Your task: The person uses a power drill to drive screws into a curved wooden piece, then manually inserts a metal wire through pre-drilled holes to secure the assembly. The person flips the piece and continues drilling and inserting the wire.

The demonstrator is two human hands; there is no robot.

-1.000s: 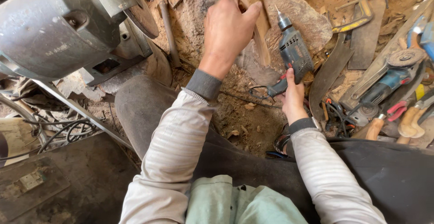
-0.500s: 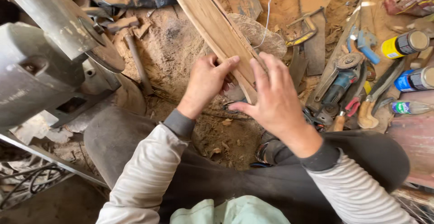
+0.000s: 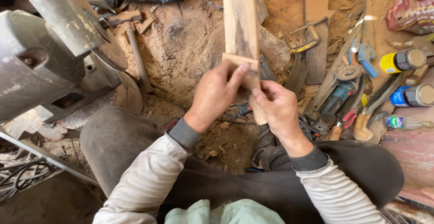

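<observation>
- Sawdust and wood scraps cover the dirt floor (image 3: 190,47) where we sit, legs stretched out among tools.
- Our left hand (image 3: 214,93) pinches a small wood block (image 3: 239,61) between thumb and fingers and presses it flat against the plank (image 3: 242,20).
- Our right hand (image 3: 280,108) is wrapped around the plank's near end, thumb on its face, fingers behind; both hands are closed in a firm grasp.
- That plank stands tilted away from us, held in the air above our lap, with its far end running out of the top of the view.
- We judge the plank to be stiff and fairly light for its length, with a dry, rough face that should not slip. It is long, so its far end will swing; a low grip with a second hand higher up steadies it best.
- We take the block to be light and rigid, easy to pinch by its edges, though it could slide on the plank if pressure eases.
- To the right lie an angle grinder (image 3: 337,95), a clamp (image 3: 305,38), pliers (image 3: 346,120) and two spray cans (image 3: 402,61).
- To the left stands a grey machine (image 3: 40,61), with a hammer (image 3: 135,47) lying beside it.
</observation>
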